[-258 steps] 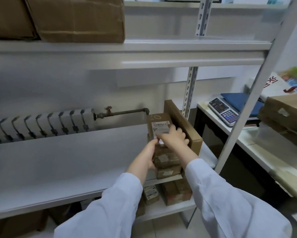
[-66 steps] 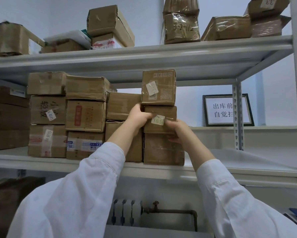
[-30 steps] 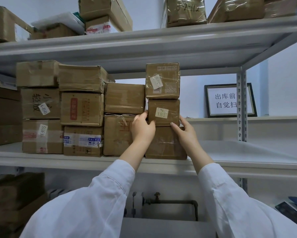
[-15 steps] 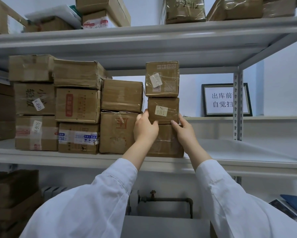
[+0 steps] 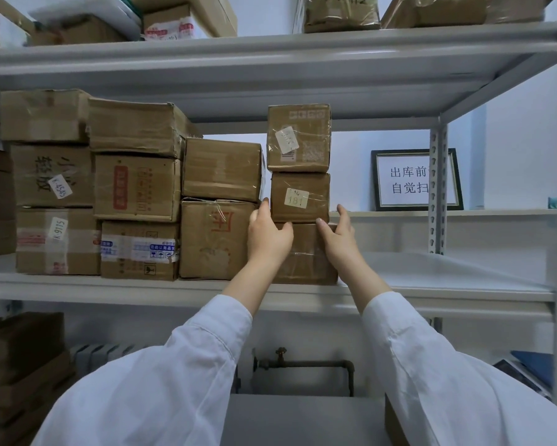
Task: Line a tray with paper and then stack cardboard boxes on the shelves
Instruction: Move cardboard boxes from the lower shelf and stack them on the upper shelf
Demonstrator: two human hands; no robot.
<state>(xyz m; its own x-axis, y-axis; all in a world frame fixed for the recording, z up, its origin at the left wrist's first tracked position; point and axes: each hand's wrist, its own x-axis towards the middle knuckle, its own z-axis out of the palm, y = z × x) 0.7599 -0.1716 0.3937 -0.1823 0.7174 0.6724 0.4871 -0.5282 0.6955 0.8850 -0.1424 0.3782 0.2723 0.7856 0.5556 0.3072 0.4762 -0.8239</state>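
Loosely, left hand [image 5: 269, 239] and right hand [image 5: 338, 241] flank box labelled 181 [image 5: 299, 201], sandwiched between top box [image 5: 298, 138] and bottom box [image 5: 306, 259] on shelf [image 5: 447, 292]. Fingers uncurled, thumbs touching lower corners, probably squaring it.

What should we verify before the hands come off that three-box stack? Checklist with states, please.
1. The box labelled 181 flat on the bottom box: ok.
2. The top box squared over it: ok, edges roughly flush.
3. Gap between the top box and the upper shelf: ok.
4. The bottom box fully back on the shelf: cannot tell, the hands cover part of its front.
5. The left hand free to withdraw: cannot tell, its fingers sit between the stack and the neighbouring box.
6. The right hand free to withdraw: ok, bare shelf beside it.
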